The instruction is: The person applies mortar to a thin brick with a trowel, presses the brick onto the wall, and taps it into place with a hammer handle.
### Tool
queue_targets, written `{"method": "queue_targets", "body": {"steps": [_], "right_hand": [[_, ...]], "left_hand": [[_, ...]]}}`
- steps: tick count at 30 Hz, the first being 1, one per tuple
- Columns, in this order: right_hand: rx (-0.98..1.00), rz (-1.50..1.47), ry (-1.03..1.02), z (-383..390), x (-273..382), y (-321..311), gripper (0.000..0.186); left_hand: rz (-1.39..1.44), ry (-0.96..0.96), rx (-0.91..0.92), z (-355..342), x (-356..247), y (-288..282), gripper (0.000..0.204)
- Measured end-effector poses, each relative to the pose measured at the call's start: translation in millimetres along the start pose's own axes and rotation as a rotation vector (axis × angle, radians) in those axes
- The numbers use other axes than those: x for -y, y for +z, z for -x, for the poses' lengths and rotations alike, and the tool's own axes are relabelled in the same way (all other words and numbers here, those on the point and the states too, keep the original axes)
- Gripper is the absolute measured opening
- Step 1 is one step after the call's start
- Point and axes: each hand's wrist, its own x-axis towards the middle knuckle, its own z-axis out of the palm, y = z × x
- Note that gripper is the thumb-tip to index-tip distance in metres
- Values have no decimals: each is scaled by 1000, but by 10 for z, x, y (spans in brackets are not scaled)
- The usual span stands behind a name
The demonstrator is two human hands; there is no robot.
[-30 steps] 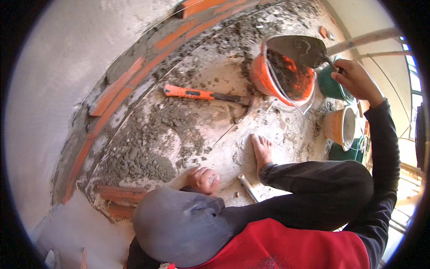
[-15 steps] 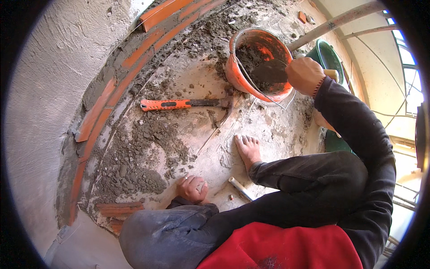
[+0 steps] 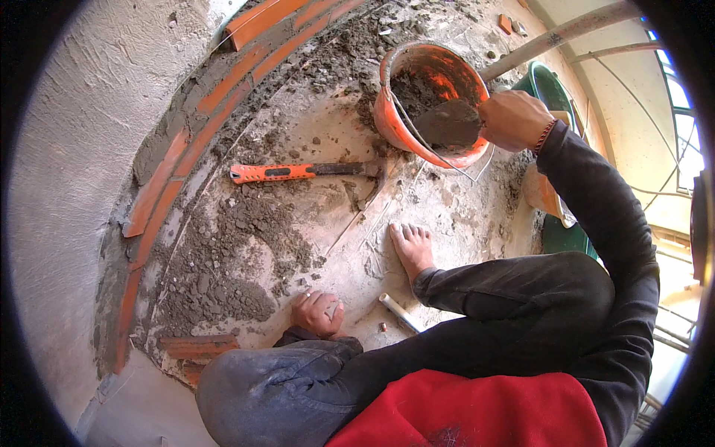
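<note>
My right hand [image 3: 515, 121] is closed around a trowel [image 3: 448, 125], and the end of its light handle sticks out behind the wrist. The trowel's grey blade reaches into the orange bucket [image 3: 386, 115], which holds grey mortar [image 3: 414, 91]. Low by my bent left leg, my left hand [image 3: 318, 313] rests in a fist near the floor; a ring shows on one finger, and I see nothing in its grip. Between the bucket and the low brick course lies an orange-handled hammer [image 3: 277, 172].
A curved course of bricks [image 3: 158, 182] with mortar runs along the rough wall [image 3: 89, 134] on the left. Loose mortar [image 3: 216, 290] covers part of the floor. Green buckets [image 3: 550, 86] stand at right, below a slanting pole [image 3: 558, 37]. A short pipe [image 3: 401, 311] lies near my bare foot [image 3: 412, 249].
My right hand has shifted slightly right, and more of the trowel's blade faces up inside the bucket. An orange-and-white object beneath my right forearm shows more. The left hand stays put.
</note>
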Motion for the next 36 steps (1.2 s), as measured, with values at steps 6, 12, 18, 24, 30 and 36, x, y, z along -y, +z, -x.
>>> {"method": "queue_targets", "body": {"steps": [6,12,18,24,30,36], "right_hand": [[-2,-151,-177,-47,-234,184,32],[208,-773,-17,236,-464,263,30],[-153,-678,12,460,-514,183,26],[-214,-634,39,640,-387,-301,35],[113,-709,-658,403,796,-1453,24],[331,-367,-925,-302,1825,-2144,19]], "left_hand": [[27,-6,-5,13,14,35,15],[-25,-16,-1,-40,-53,-22,16],[39,-37,-24,29,-20,-3,16],[96,-44,-19,-24,-49,-103,17],[97,-126,16,261,-15,-164,22],[158,-86,23,271,86,-70,27]]}}
